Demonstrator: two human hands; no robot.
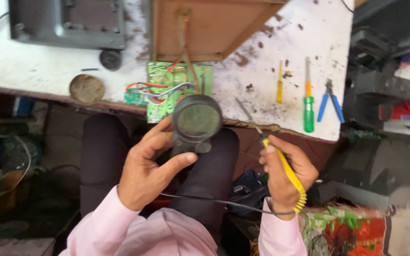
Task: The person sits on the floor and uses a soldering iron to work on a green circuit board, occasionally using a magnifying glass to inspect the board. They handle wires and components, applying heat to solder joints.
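From the head view, looking down at the lap and the edge of the worktop point(48, 66), the left hand point(150, 173) grips a round black magnifier point(197, 121) by its stubby handle. The fingers point(157, 135) wrap up the left side and the thumb presses across the base, so they are clamped on it. The lens is a dull grey-green disc in a thick matte plastic ring, and it hangs just over the near edge of a green circuit board point(176, 85).

The right hand point(285, 175) is closed round a yellow-handled soldering iron point(283, 163), with its fingers curled tight on the grip. The iron's long axis runs from the ribbed yellow collar near the wrist up and to the left, and its thin metal tip point(245, 111) points toward the magnifier and board. The board lies up and left of that tip, so the right hand's tool is the nearer to it. A black cord point(214, 201) trails from the iron across the lap.

The board is glossy green, and red, blue and white wires point(160, 90) loop over it. It overhangs the worktop edge below a brown wooden panel point(205, 28).

The worktop is chipped white with brown scars. On it, to the right, lie a small yellow screwdriver point(279, 85), a green-handled screwdriver point(308, 106) and blue-handled pliers point(330, 102), all well apart from both hands. A rusty round lid point(87, 88) sits at the left edge.
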